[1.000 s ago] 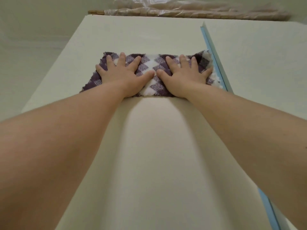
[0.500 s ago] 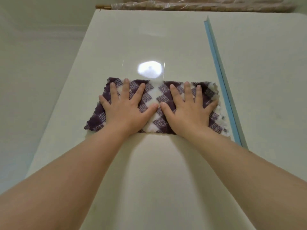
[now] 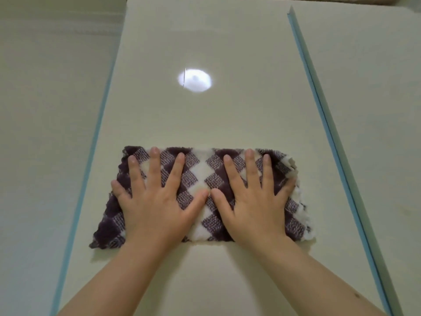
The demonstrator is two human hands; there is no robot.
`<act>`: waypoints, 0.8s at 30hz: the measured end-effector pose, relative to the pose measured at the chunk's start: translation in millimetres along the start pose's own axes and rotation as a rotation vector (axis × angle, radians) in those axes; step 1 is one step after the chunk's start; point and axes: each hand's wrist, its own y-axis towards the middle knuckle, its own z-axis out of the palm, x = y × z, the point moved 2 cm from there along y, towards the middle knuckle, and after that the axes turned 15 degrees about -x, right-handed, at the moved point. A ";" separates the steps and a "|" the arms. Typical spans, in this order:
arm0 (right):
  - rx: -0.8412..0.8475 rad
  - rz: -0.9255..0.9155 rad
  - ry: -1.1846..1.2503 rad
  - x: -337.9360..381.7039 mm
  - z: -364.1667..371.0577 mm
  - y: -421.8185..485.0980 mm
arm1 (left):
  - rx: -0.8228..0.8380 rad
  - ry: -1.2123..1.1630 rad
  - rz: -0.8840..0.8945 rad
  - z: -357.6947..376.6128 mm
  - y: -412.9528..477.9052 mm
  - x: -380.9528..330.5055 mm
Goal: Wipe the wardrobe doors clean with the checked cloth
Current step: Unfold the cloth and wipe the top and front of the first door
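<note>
Currently cloth [image 3: 200, 192] is lying flat across the door [image 3: 205, 115], R end near its R edge. L hand [image 3: 155, 201] & R hand [image 3: 252, 201] are pressing it, fingers spread straight. Prob. mid-wipe; next stroke is calling for even two-palm pressure.

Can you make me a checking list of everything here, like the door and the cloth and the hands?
Surface: cream wardrobe door, smooth, with a bright light reflection above the cloth.
Job's things: checked cloth, purple and white, spread flat against the door.
Clutter: nothing seen.
Hands: left hand and right hand press flat on the cloth, fingers spread, thumbs close together.
Cables: nothing seen.
Surroundings: right blue strip and left blue strip edge the door; neighbouring door on the right.
</note>
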 end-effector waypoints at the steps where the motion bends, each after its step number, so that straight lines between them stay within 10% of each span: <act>1: -0.015 -0.010 -0.012 4.2 0.5 -6.9 | -0.008 -0.012 0.002 -2.0 -6.1 4.9; 24: 0.123 -0.084 -0.052 52.5 22.1 95.7 | 0.016 0.024 -0.044 0.0 94.9 44.0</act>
